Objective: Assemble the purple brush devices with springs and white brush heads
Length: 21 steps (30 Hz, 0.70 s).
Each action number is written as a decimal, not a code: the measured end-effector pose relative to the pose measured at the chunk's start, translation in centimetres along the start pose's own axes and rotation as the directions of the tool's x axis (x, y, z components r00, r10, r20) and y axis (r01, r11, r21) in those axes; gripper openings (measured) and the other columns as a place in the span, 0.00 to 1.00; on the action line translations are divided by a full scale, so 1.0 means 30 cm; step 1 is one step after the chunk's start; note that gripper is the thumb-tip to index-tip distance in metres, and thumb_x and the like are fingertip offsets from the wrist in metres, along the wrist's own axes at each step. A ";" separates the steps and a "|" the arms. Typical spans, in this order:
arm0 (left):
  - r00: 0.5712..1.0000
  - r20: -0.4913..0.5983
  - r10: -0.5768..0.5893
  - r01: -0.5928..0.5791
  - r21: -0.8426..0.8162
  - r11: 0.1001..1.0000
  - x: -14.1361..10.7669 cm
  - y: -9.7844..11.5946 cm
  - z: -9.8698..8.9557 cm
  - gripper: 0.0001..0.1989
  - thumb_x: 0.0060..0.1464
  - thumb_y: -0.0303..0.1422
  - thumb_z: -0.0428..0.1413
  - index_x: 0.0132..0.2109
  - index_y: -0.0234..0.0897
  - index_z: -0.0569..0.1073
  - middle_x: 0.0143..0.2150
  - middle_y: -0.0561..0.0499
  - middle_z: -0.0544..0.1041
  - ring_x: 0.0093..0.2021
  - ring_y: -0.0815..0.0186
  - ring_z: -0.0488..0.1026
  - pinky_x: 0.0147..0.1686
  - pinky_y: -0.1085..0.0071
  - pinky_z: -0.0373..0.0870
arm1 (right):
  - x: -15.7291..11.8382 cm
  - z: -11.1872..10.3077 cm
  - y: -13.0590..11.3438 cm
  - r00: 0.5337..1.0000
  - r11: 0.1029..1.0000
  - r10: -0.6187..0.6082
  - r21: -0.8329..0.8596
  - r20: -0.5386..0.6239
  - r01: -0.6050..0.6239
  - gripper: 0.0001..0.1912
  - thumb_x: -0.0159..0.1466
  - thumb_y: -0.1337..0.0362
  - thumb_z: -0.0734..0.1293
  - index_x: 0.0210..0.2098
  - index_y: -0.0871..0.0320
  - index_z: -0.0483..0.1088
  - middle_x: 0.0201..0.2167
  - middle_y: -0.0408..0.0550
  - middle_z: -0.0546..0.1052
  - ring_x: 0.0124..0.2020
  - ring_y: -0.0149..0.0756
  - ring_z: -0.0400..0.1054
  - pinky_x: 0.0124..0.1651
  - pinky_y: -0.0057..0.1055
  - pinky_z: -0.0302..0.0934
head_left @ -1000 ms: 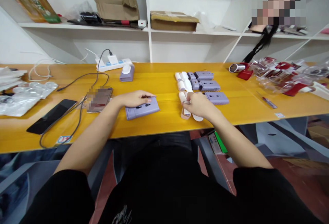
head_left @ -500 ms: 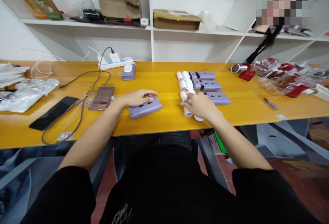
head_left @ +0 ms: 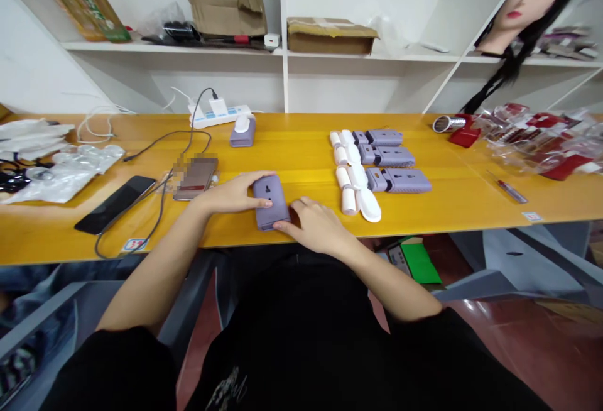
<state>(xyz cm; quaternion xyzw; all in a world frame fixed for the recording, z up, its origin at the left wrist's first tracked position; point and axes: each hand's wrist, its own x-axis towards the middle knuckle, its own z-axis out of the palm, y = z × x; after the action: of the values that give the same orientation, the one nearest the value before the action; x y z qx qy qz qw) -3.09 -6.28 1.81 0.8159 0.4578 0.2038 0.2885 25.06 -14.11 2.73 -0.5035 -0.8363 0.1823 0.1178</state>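
My left hand (head_left: pixel 235 193) grips a lavender plastic casing (head_left: pixel 273 192) with small dark slots on top, the thumb lying across its upper face. The casing is turned with its short end towards me, near the table's front edge. At its near right corner, my right hand (head_left: pixel 316 225) has its thumb and fingers closed around the edge. Rows of similar parts lie to the right: slotted lavender casings (head_left: pixel 409 180), smaller lavender blocks (head_left: pixel 376 180), white oval pieces (head_left: pixel 369 205) and pale pink cylinders (head_left: pixel 348 200).
Behind stand a lavender part with a white top (head_left: pixel 242 134) and a power strip (head_left: pixel 221 117). A black phone (head_left: pixel 115 205), another phone (head_left: pixel 195 178) and cables lie left. At right are a screwdriver (head_left: pixel 511 190) and clear-wrapped red parts (head_left: pixel 532 137); a mannequin head (head_left: pixel 527 9) sits on the shelf.
My right hand has left the white and pink parts and come left to the casing. The casing has been turned from lying crosswise to pointing towards me. My left hand now grips it.
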 end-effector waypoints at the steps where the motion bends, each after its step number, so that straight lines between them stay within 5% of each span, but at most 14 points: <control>1: 0.999 -0.045 0.008 -0.011 -0.054 0.998 0.002 -0.005 0.016 0.46 0.54 0.59 0.73 0.73 0.46 0.75 0.74 0.39 0.78 0.73 0.40 0.76 0.74 0.44 0.72 | 0.012 0.006 0.006 1.000 1.000 -0.003 0.020 -0.007 0.003 0.30 0.79 0.35 0.67 0.51 0.57 0.79 0.56 0.64 0.83 0.57 0.61 0.80 0.55 0.50 0.73; 4: 0.942 -0.337 0.005 -0.079 -0.208 0.975 0.014 -0.031 0.083 0.40 0.49 0.56 0.77 0.63 0.43 0.77 0.64 0.40 0.81 0.63 0.46 0.81 0.64 0.50 0.80 | 0.043 0.021 0.034 0.999 0.985 0.022 0.171 -0.044 -0.014 0.21 0.78 0.42 0.71 0.47 0.55 0.77 0.50 0.59 0.84 0.52 0.55 0.80 0.54 0.48 0.73; 6: 0.827 -0.562 -0.019 -0.152 -0.256 0.955 0.025 -0.048 0.126 0.41 0.45 0.54 0.80 0.59 0.43 0.75 0.60 0.42 0.80 0.62 0.47 0.80 0.61 0.52 0.80 | 0.070 0.042 0.057 0.995 0.926 0.050 0.377 -0.084 -0.014 0.16 0.75 0.48 0.75 0.49 0.54 0.75 0.48 0.55 0.85 0.49 0.50 0.81 0.55 0.47 0.74; 10: 0.609 -0.791 -0.060 -0.304 -0.303 0.903 0.047 -0.058 0.184 0.52 0.37 0.55 0.84 0.64 0.47 0.70 0.64 0.42 0.73 0.66 0.48 0.76 0.64 0.53 0.78 | 0.144 0.113 0.095 0.989 0.573 0.064 0.816 -0.137 0.076 0.22 0.66 0.56 0.80 0.54 0.53 0.71 0.52 0.51 0.84 0.50 0.43 0.81 0.60 0.46 0.76; 12: 0.590 -0.792 -0.155 -0.348 -0.423 0.836 0.049 -0.046 0.216 0.59 0.35 0.56 0.85 0.69 0.51 0.66 0.65 0.43 0.72 0.65 0.50 0.77 0.63 0.54 0.79 | 0.176 0.146 0.106 0.984 0.403 0.110 0.911 -0.142 0.087 0.26 0.62 0.57 0.81 0.54 0.52 0.69 0.52 0.50 0.83 0.51 0.42 0.81 0.62 0.45 0.77; 14: 0.627 -0.720 -0.297 -0.342 -0.597 0.726 0.040 -0.024 0.255 0.60 0.38 0.56 0.84 0.72 0.54 0.62 0.62 0.45 0.75 0.62 0.53 0.79 0.61 0.56 0.81 | 0.192 0.170 0.111 0.970 0.344 0.173 0.933 -0.173 0.105 0.29 0.59 0.59 0.82 0.55 0.51 0.68 0.52 0.48 0.82 0.53 0.42 0.80 0.63 0.45 0.77; 17: 0.645 -0.640 -0.416 -0.308 -0.717 0.626 0.017 0.013 0.306 0.54 0.43 0.55 0.82 0.71 0.57 0.63 0.66 0.45 0.75 0.64 0.53 0.79 0.57 0.59 0.84 | 0.189 0.184 0.112 0.952 0.363 0.200 0.920 -0.233 0.149 0.30 0.60 0.59 0.81 0.57 0.50 0.67 0.52 0.48 0.81 0.55 0.43 0.79 0.63 0.46 0.77; 21: 0.610 -0.673 -0.419 -0.306 -0.687 0.659 -0.007 0.042 0.324 0.54 0.45 0.54 0.81 0.72 0.57 0.62 0.70 0.43 0.74 0.68 0.52 0.78 0.62 0.58 0.83 | 0.172 0.187 0.108 0.953 0.398 0.162 0.901 -0.256 0.174 0.29 0.63 0.57 0.79 0.59 0.49 0.65 0.54 0.49 0.80 0.55 0.43 0.79 0.61 0.45 0.78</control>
<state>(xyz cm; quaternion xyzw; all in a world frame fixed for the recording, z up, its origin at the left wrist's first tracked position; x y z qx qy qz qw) 3.40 -9.73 -4.66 0.4259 0.4368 0.6999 0.3714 23.12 -9.21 -3.64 -0.3740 -0.5712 0.5310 0.5018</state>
